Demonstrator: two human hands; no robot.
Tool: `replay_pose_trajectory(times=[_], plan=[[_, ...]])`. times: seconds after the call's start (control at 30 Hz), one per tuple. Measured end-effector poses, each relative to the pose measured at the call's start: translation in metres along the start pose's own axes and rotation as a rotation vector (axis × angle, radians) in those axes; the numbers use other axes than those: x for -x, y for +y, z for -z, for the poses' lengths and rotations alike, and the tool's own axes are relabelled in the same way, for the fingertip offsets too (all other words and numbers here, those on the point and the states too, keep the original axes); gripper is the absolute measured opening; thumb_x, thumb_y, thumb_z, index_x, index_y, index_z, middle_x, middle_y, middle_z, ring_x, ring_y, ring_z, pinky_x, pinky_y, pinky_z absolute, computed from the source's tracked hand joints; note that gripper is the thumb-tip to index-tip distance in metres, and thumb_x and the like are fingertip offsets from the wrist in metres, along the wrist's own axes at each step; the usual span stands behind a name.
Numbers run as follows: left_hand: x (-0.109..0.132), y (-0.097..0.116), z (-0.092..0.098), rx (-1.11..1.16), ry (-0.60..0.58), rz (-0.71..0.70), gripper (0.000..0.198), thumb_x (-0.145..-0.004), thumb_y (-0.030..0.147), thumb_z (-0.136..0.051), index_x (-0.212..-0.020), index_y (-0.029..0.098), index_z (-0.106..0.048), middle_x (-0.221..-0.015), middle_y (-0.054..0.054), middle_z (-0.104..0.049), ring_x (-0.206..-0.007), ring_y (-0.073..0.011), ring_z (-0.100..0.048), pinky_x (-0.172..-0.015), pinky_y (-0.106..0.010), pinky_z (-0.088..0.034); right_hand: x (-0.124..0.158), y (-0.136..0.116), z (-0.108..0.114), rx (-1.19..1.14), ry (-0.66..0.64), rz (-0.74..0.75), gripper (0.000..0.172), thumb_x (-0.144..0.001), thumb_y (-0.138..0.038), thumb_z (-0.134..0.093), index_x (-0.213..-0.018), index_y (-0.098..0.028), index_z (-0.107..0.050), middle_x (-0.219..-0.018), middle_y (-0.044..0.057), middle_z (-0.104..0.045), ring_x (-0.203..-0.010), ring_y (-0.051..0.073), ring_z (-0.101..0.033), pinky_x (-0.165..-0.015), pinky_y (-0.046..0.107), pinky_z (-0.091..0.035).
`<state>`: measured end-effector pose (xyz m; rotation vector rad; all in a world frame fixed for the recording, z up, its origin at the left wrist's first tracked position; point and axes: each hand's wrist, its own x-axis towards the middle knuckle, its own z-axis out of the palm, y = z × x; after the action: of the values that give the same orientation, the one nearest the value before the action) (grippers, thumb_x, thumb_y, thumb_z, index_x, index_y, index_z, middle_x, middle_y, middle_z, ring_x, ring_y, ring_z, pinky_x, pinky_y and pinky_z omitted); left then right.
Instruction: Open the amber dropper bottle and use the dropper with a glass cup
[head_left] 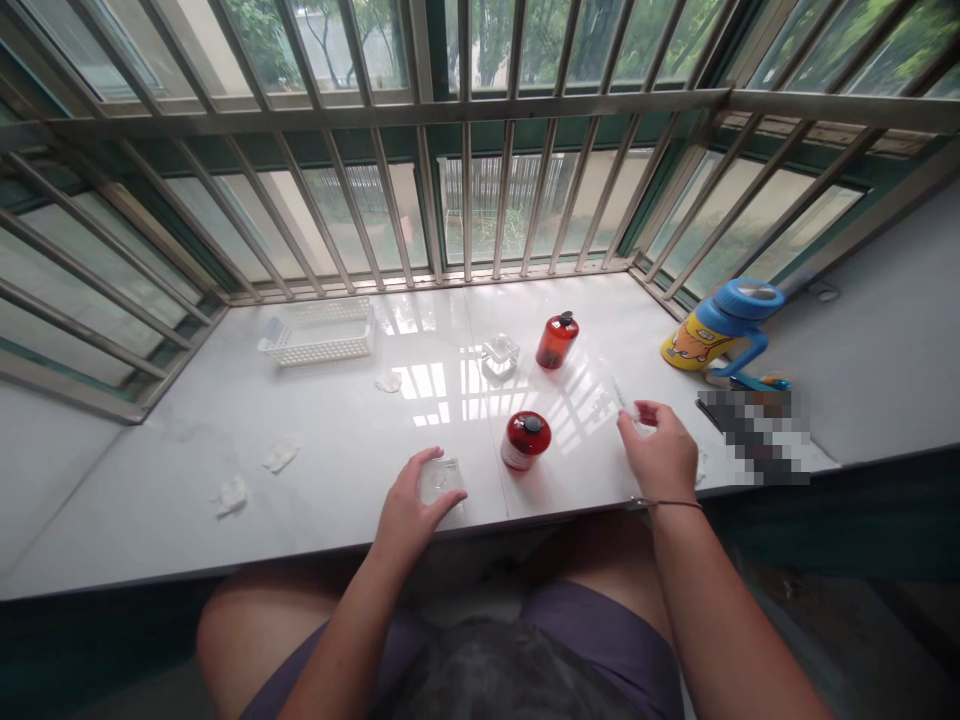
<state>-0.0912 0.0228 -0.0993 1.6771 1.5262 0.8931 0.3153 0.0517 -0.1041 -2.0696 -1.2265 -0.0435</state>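
Left hand (pixel 411 505) is curved round a clear square jar (pixel 444 478) at the near edge of the white stone sill (pixel 337 450). Grip looks light, palm over the jar's left side, probably to steady it. Can't tell if the jar has a lid.

Right hand (pixel 660 452) is mostly closed, thumb and fingers pinching a thin clear stem (pixel 624 403). Pinch suits something that slim. Its long axis runs from the fingertips away and to the left, roughly toward the far red bottle. Lower end is hidden by the fingers, and the tip is faint against the glare.

Between the hands, just beside the jar, stands a red bottle with a black cap (pixel 526 438), probably kept within reach. Further back are a taller red bottle (pixel 556 342) and a small clear square bottle (pixel 500 357). Far left: white plastic basket (pixel 318 335). Tissue scraps (pixel 280 456) lie on the sill. Right end: yellow cup with blue lid (pixel 720 325), next to a pixelated patch (pixel 754 437). Steel window bars (pixel 465 150) run behind.
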Motion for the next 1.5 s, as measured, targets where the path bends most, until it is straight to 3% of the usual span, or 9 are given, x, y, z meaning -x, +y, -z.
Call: replay_pose_trajectory(times=[0.07, 0.17, 0.3, 0.43, 0.67, 0.87, 1.03, 1.33, 1.5], plan=[[0.000, -0.002, 0.001, 0.003, -0.004, -0.011, 0.061, -0.082, 0.045, -0.088, -0.136, 0.029, -0.063, -0.146, -0.007, -0.069, -0.139, -0.0322, -0.063, -0.122, -0.052, -0.048, 0.009, -0.028, 0.019, -0.173, 0.075, 0.049, 0.041, -0.095, -0.050, -0.068, -0.122, -0.019, -0.072, -0.111, 0.011, -0.077, -0.102, 0.031, -0.073, -0.097, 0.048, -0.056], [0.000, -0.004, 0.001, -0.006, 0.009, -0.028, 0.062, -0.081, 0.045, -0.090, -0.135, 0.029, -0.064, -0.144, -0.007, -0.070, -0.137, -0.0319, -0.065, -0.121, -0.051, -0.049, 0.031, -0.081, 0.051, -0.340, 0.049, 0.205, 0.035, -0.098, -0.046, -0.071, -0.126, -0.024, -0.072, -0.113, 0.008, -0.075, -0.101, 0.029, -0.073, -0.098, 0.047, -0.057], [0.001, -0.005, -0.001, -0.008, 0.025, -0.027, 0.062, -0.080, 0.044, -0.091, -0.134, 0.028, -0.066, -0.142, -0.008, -0.071, -0.135, -0.0324, -0.066, -0.119, -0.051, -0.050, 0.071, -0.146, 0.074, -0.489, -0.243, 0.546, 0.024, -0.102, -0.029, -0.069, -0.127, -0.028, -0.069, -0.119, 0.007, -0.072, -0.109, 0.026, -0.070, -0.097, 0.041, -0.059], [0.002, -0.006, -0.004, 0.021, 0.046, -0.021, 0.063, -0.079, 0.041, -0.090, -0.135, 0.027, -0.065, -0.140, -0.008, -0.072, -0.132, -0.0324, -0.067, -0.118, -0.052, -0.051, 0.105, -0.175, 0.059, -0.466, -0.453, 0.770, 0.029, -0.103, -0.019, -0.065, -0.131, -0.025, -0.065, -0.115, 0.009, -0.070, -0.106, 0.026, -0.068, -0.095, 0.042, -0.060], [0.003, -0.009, -0.009, 0.047, 0.063, 0.008, 0.060, -0.075, 0.021, -0.084, -0.132, 0.027, -0.066, -0.136, -0.006, -0.073, -0.128, -0.0304, -0.067, -0.115, -0.048, -0.052, 0.119, -0.189, 0.038, -0.267, -0.583, 0.812, 0.024, -0.099, -0.015, -0.068, -0.122, -0.019, -0.069, -0.107, 0.009, -0.068, -0.096, 0.026, -0.068, -0.090, 0.041, -0.057], [0.003, -0.012, -0.010, 0.039, 0.069, -0.015, 0.058, -0.076, 0.020, -0.077, -0.132, 0.027, -0.066, -0.136, -0.006, -0.072, -0.128, -0.0299, -0.067, -0.115, -0.048, -0.052, 0.115, -0.208, 0.033, -0.118, -0.681, 0.864, 0.023, -0.095, -0.013, -0.070, -0.117, -0.020, -0.071, -0.103, 0.007, -0.068, -0.092, 0.025, -0.065, -0.083, 0.040, -0.052], [0.003, -0.017, -0.012, 0.022, 0.088, -0.026, 0.055, -0.077, 0.024, -0.074, -0.130, 0.025, -0.065, -0.130, -0.008, -0.074, -0.121, -0.0311, -0.070, -0.109, -0.049, -0.055, 0.117, -0.220, 0.014, -0.115, -0.655, 0.868, 0.043, -0.094, -0.016, -0.074, -0.136, -0.021, -0.063, -0.106, 0.006, -0.071, -0.096, 0.028, -0.065, -0.086, 0.044, -0.051], [0.003, -0.011, -0.010, 0.077, 0.068, 0.011, 0.059, -0.077, 0.033, -0.087, -0.131, 0.029, -0.065, -0.135, -0.006, -0.073, -0.124, -0.0303, -0.069, -0.110, -0.047, -0.054, 0.137, -0.192, -0.024, -0.488, -0.705, 0.568, 0.084, -0.089, -0.014, -0.075, -0.163, -0.026, -0.036, -0.140, 0.011, -0.066, -0.120, 0.030, -0.066, -0.105, 0.050, -0.057], [0.002, -0.012, -0.011, 0.090, 0.092, 0.015, 0.065, -0.073, 0.038, -0.093, -0.131, 0.029, -0.065, -0.136, -0.006, -0.073, -0.127, -0.0309, -0.068, -0.113, -0.048, -0.053, 0.153, -0.177, -0.028, -0.731, -0.716, 0.425, 0.087, -0.092, -0.012, -0.061, -0.168, -0.029, -0.021, -0.150, 0.011, -0.061, -0.142, 0.028, -0.056, -0.121, 0.052, -0.048]])
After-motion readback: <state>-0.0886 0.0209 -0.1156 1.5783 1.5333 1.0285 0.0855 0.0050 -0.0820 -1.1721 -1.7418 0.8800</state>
